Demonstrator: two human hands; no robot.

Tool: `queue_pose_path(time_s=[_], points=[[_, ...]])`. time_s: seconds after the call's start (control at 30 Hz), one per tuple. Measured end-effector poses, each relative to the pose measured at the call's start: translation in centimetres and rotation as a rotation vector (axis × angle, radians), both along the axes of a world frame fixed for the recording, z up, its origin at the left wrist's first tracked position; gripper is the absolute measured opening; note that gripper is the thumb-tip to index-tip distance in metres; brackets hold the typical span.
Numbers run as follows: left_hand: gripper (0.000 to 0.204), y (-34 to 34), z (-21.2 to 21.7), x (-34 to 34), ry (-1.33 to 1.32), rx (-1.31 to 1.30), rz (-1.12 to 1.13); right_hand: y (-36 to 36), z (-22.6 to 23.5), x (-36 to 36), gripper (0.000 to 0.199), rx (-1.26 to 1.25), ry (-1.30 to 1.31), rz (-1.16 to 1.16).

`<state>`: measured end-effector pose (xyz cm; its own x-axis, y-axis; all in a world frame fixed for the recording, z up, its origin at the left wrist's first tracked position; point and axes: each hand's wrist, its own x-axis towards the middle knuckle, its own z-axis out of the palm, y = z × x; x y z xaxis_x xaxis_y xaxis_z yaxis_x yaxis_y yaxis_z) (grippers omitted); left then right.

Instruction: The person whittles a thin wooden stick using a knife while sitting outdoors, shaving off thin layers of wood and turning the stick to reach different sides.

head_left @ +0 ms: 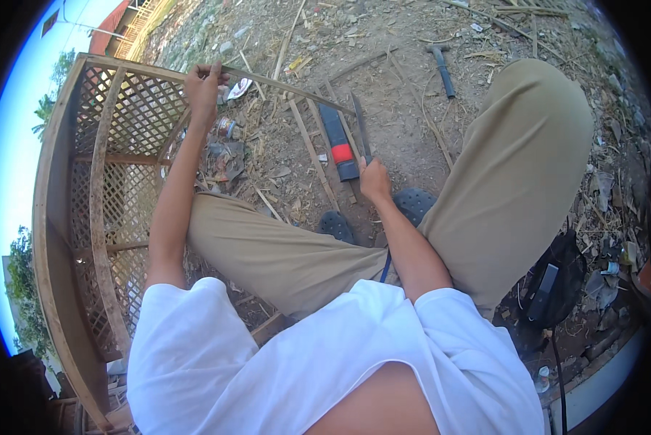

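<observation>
Knife (pixel 361 130) blade upright, pointing away

Hard daylight, strong fisheye bending

Sun is falling bright across the whole scene, washing the sky (pixel 10 145) at the left edge pale and nearly blowing out the white shirt (pixel 303 348); straight lattice rails are curving toward the rim, black vignette is framing the corners, and focus is staying fairly sharp.

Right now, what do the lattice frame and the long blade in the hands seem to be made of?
The lattice frame looks like bare, unpainted wood or bamboo: pale brown strips crossed in a diamond grid, matte. The left hand grips its top rail. The blade, held by the right hand, looks like dull grey metal, thin and straight.
</observation>
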<state>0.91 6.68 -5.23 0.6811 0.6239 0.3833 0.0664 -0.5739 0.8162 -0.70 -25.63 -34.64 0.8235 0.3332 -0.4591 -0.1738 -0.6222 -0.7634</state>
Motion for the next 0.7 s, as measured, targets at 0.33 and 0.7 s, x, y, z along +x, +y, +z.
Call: queue_pose_path(time_s=[0.33,0.7], points=[[0.022,4.8,0.4,-2.9,0.102,-0.103,0.025,0.9,3.0,0.2,0.052,0.067,-0.142,-0.031],[0.021,-2.0,2.4,-2.0,0.091,-0.075,-0.154,4.8,19.7,1.9,0.046,0.803,-0.321,-0.021]])
